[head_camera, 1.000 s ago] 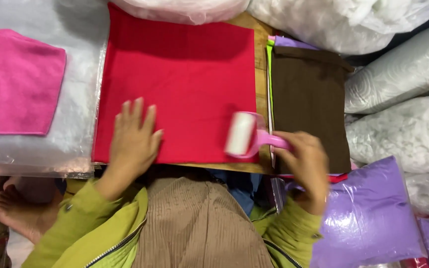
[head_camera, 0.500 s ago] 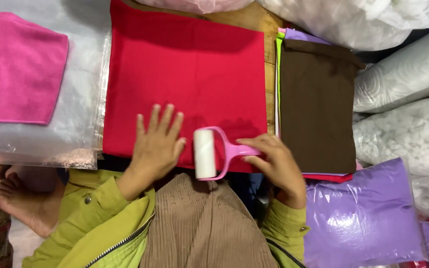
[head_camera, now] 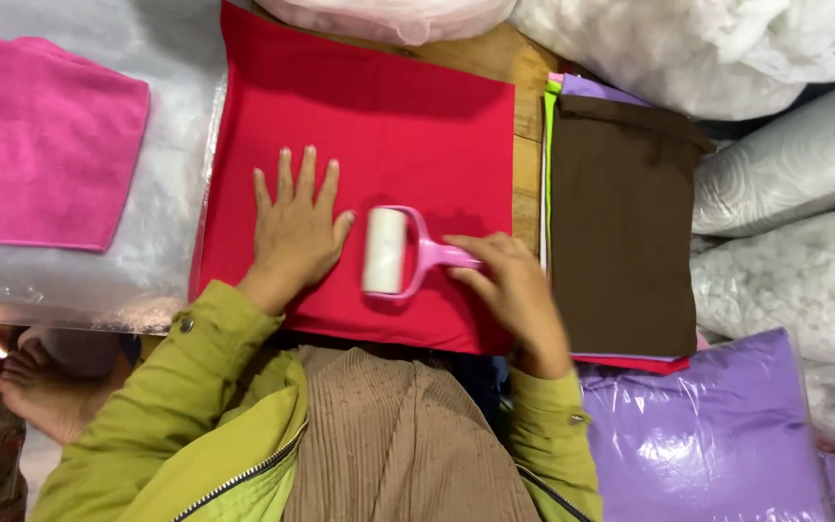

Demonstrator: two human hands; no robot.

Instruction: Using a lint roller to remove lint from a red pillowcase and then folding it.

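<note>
A red cloth (head_camera: 388,126) lies flat on a wooden board in front of me. My left hand (head_camera: 294,227) presses flat on its near left part, fingers spread. My right hand (head_camera: 509,290) grips the pink handle of a lint roller (head_camera: 385,251), whose white roll rests on the red cloth just right of my left hand.
A stack of folded cloths with a brown one (head_camera: 620,232) on top lies to the right. A pink cloth (head_camera: 41,135) rests on clear plastic at the left. White bags of stuffing (head_camera: 785,280) and purple wrapped packs (head_camera: 707,435) crowd the right side.
The roller has moved left across the red cloth, from its near right edge toward the middle. My left hand has stayed flat on the cloth.
</note>
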